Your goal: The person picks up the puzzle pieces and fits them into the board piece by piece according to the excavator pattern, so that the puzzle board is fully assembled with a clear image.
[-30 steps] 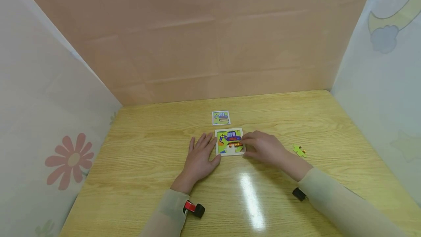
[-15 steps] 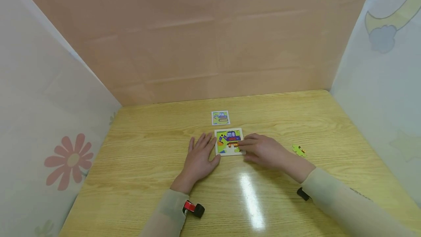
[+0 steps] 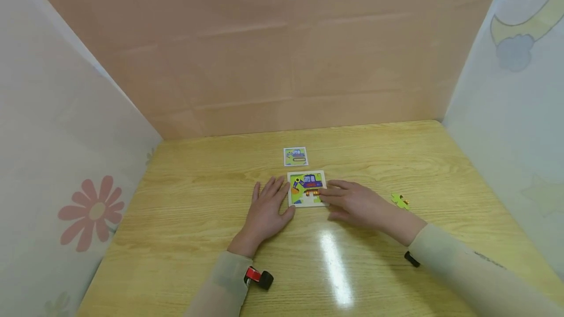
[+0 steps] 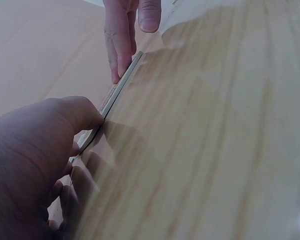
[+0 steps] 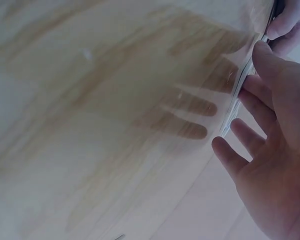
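A framed jigsaw puzzle (image 3: 310,179) with a purple digger on green lies in the middle of the table. Pale bare backing shows low in its picture. My left hand (image 3: 266,214) lies flat at the left of the frame, fingers straight, thumb at the lower left corner. From the right, my right hand (image 3: 358,204) reaches over the frame's edge with extended fingertips touching the pieces there; the thumb is apart. What lies under those fingertips is hidden. Both wrist views show the frame edge-on between the left hand (image 4: 45,132) and the right hand (image 5: 280,135).
Behind the frame lies a small picture card (image 3: 295,156) of the same digger. A loose green puzzle piece (image 3: 400,201) sits on the wooden table (image 3: 185,219) to the right of my right hand. Cloth-covered walls stand at the back and both sides.
My right hand's fingers have straightened and slid slightly left over the puzzle's right edge, the thumb coming away from the frame. The left hand stays where it was.
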`<state>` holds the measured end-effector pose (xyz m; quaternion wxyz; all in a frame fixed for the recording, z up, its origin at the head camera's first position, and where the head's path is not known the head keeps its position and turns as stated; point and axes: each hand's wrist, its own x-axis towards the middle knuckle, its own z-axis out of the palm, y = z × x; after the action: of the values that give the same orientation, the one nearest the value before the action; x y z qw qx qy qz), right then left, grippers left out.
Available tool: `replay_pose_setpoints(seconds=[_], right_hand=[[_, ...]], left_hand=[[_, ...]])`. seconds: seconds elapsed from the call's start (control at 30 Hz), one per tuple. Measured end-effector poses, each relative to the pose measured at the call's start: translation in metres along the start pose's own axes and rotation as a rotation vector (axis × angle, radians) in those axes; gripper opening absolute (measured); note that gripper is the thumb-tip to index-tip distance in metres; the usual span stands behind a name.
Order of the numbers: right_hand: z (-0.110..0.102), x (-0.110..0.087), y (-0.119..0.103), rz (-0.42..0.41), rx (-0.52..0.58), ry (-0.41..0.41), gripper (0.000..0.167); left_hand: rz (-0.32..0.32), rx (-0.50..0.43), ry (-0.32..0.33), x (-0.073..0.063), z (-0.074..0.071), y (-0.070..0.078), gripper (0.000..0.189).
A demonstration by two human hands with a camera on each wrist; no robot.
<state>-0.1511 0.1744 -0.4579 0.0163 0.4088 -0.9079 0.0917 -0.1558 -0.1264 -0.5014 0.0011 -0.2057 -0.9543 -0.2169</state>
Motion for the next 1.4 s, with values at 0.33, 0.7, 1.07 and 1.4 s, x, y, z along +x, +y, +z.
replay_pose_setpoints(seconds=[0.33,0.7,1.07,1.4], right_hand=[[0.001,-0.002,0.003,0.005,0.028,-0.017,0.055],[-0.001,-0.001,0.003,0.047,0.138,-0.031,0.052],[-0.013,-0.023,0.021,0.162,0.271,0.070,0.057],[-0.035,-0.069,0.044,0.278,0.179,0.149,0.062]], left_hand=[[0.011,0.010,0.002,0.000,-0.001,0.000,0.070],[0.014,0.009,0.002,0.000,-0.001,0.000,0.069],[0.005,0.004,-0.010,0.000,0.000,-0.001,0.070],[0.003,0.013,-0.015,0.000,-0.001,-0.001,0.071]])
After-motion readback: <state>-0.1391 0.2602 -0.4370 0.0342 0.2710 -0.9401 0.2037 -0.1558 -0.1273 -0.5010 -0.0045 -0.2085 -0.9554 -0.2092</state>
